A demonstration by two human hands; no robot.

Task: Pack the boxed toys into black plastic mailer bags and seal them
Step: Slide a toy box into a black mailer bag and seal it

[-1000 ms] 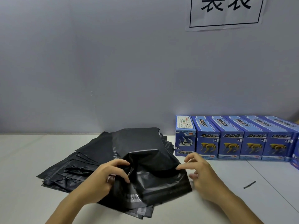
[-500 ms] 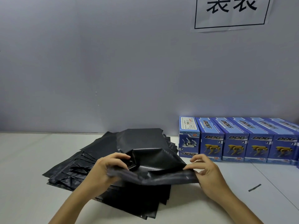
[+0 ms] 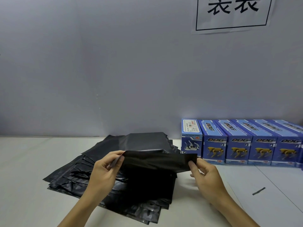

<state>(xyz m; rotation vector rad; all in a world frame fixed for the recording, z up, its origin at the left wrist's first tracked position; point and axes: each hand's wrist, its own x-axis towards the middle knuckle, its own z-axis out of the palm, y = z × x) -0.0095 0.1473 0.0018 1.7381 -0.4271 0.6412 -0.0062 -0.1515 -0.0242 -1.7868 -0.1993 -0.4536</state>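
A white table (image 3: pixel 32 177) fills the lower frame. Left of centre, a fanned stack of bags (image 3: pixel 73 174). Above it, one mailer bag (image 3: pixel 155 163) stretches left-right, pinched at its ends by left hand (image 3: pixel 103 171) and right hand (image 3: pixel 206 176). Boxed toys (image 3: pixel 237 143) line the right.

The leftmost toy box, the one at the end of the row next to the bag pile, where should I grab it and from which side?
Take the leftmost toy box by its top, coming from above and the left. Its right face sits against the next blue box, so only the top, front and left faces are free. The right hand is nearest but now pinches the lifted black bag, so that grip likely has to go first.
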